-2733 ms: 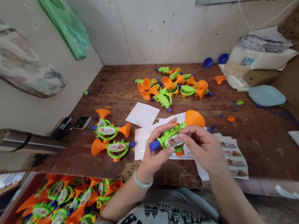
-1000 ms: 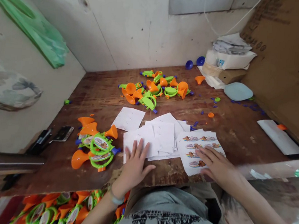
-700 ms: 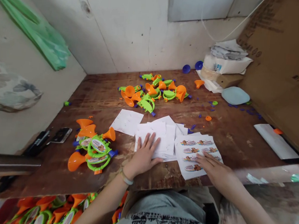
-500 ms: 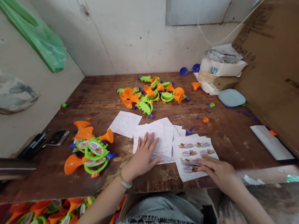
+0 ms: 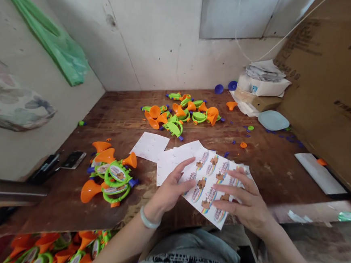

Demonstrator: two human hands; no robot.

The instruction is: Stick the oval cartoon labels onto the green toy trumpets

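Observation:
A white sheet of printed stickers [image 5: 203,182] lies tilted across both my hands, its lower corner near the table's front edge. My left hand [image 5: 171,188], with a pale bracelet at the wrist, pinches the sheet's left edge, thumb on top. Over the right part of the sheet, my right hand [image 5: 246,200] rests with its fingers spread. Beneath and behind are loose white sheets [image 5: 173,159], and a separate white sheet [image 5: 150,145] lies to their left. Left of my left hand stand several green and orange toy trumpets [image 5: 114,175] with oval stickers on them.
More toy trumpets [image 5: 176,117] are heaped at the back. A pale blue lid-like dish [image 5: 273,120], a stack of papers and boxes [image 5: 263,81] and a big cardboard box [image 5: 326,99] are at the right. A phone [image 5: 73,160] lies left. Below the edge are more trumpets [image 5: 53,247].
The sticker sheet has been lifted and turned, moving left over the white sheets. My left hand has left the white sheets and taken the sticker sheet's edge. My right hand's fingers have spread.

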